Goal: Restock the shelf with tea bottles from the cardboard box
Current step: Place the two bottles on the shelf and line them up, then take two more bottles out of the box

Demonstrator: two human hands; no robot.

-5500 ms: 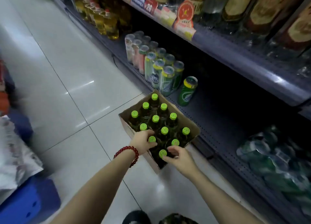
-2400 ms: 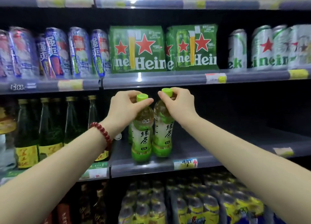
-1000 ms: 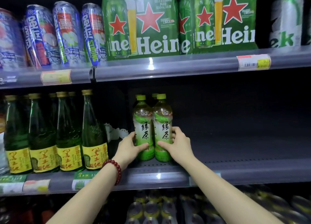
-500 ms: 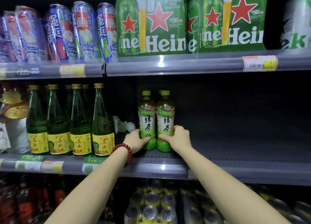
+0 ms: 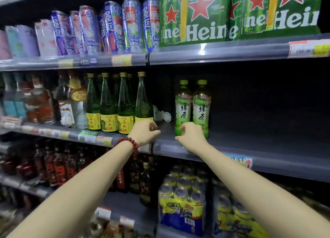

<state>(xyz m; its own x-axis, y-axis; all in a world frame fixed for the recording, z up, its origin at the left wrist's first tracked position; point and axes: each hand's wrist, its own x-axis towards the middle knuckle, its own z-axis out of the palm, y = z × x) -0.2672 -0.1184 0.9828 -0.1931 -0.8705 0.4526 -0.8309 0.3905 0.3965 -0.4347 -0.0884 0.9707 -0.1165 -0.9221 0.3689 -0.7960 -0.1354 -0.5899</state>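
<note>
Head view, scanning from the left: I see green glass bottles (image 5: 125,103) with yellow labels standing in a row on the middle shelf (image 5: 250,141), directly behind my left hand (image 5: 145,133). That hand, with a red bead bracelet (image 5: 127,144) at the wrist, hovers over the shelf's front edge; its grip is loosely curled and holds nothing. To the right of it, across a small gap, my right hand (image 5: 192,136) hangs in the same half-curled way, grip released, fingers just in front of the bases of the two tea bottles (image 5: 192,109). I cannot tell whether the fingertips touch the plastic. Both bottles stand upright, side by side and touching, just beyond the right hand's grip, green caps up, labels facing me. Right of them the shelf runs on dark.
</note>
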